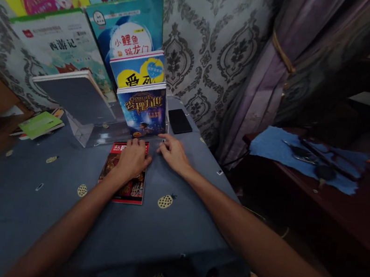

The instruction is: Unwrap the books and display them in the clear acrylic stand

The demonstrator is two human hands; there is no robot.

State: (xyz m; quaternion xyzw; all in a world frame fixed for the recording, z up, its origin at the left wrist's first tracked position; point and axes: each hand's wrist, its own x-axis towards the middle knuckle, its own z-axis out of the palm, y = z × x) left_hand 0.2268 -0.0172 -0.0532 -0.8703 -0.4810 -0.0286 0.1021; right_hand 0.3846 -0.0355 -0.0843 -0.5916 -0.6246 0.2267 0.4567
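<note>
A red-covered booklet [128,191] lies flat on the cloth. My left hand [133,158] rests over its upper part, fingers stretched out and not gripping. To the right, my right hand [173,152] is open above the cloth, its fingertips by the lower right corner of a dark blue book [144,110]. Whether they touch that book or the clear stand [82,133] cannot be made out. The dark blue book leans upright in the stand's front row. Behind it stand a blue and yellow book [137,71] and a teal book [125,29].
A grey-backed book [77,92] stands at the stand's left. Beside it, green booklets [40,125] lie on the blue tablecloth [52,211]. A black phone [179,121] lies near the wall. Glasses [334,158] and a blue cloth [269,143] sit on the dark red surface at right.
</note>
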